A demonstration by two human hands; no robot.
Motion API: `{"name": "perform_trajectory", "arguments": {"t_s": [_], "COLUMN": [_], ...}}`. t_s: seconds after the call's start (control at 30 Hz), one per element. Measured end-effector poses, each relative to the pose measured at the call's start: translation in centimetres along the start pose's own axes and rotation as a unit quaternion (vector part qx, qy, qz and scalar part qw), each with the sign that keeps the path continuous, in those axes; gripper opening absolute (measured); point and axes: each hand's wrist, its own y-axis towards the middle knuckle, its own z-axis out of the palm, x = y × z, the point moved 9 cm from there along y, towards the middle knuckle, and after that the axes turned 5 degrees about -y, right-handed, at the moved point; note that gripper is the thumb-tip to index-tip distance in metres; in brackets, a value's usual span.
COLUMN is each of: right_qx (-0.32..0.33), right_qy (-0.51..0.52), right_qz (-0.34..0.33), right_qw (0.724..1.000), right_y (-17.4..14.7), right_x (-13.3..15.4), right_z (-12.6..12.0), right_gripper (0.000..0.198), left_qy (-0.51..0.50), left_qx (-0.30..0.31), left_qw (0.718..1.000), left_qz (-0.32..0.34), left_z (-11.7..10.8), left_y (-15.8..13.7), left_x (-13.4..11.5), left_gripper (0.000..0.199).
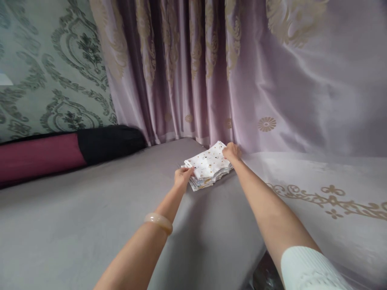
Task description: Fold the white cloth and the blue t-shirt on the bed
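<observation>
One long maroon-and-black bundle [60, 151] lies at far left on a grey surface [90, 225], below patterned wallpaper [57, 72]. Rightward, beyond a pale bangle [159, 222], the left hand [183, 175] pinches the left edge of the folded printed cloths [208, 163], stacked near the curtain [178, 68]. The right hand [232, 152], fingers curled, pinches their right edge; a pale sleeve [308, 268] follows.
</observation>
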Motion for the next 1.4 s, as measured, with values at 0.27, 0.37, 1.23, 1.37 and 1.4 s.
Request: {"name": "perform_trajectory", "arguments": {"t_s": [0.27, 0.37, 1.23, 1.37, 1.4], "right_qx": [-0.007, 0.027, -0.009, -0.076, -0.091], "right_qy": [-0.046, -0.039, -0.067, -0.071, -0.085], "right_qz": [-0.099, -0.164, -0.202, -0.221, -0.237], "right_qw": [0.994, 0.985, 0.977, 0.97, 0.963], "right_y": [-0.6, -0.5, -6.0, -6.1, -5.9], "right_x": [2.4, 3.6, 8.6, 8.4, 8.4], "right_z": [2.3, 4.2, 7.7, 8.6, 9.0], "right_gripper": [0.034, 0.041, 0.08, 0.082, 0.084], "left_qy": [0.25, 0.414, 0.652, 0.659, 0.659], "left_qx": [-0.015, -0.052, -0.192, -0.199, -0.201], "left_qw": [0.963, 0.903, 0.727, 0.72, 0.72], "left_qz": [0.098, 0.105, 0.098, 0.09, 0.089], "left_z": [-9.2, -16.0, -31.0, -31.4, -31.5], "left_y": [0.2, 0.0, -5.4, -5.3, -5.3], "left_x": [-1.1, -1.0, -2.6, -2.5, -2.5], "left_gripper": [0.033, 0.029, 0.033, 0.028, 0.027]}}
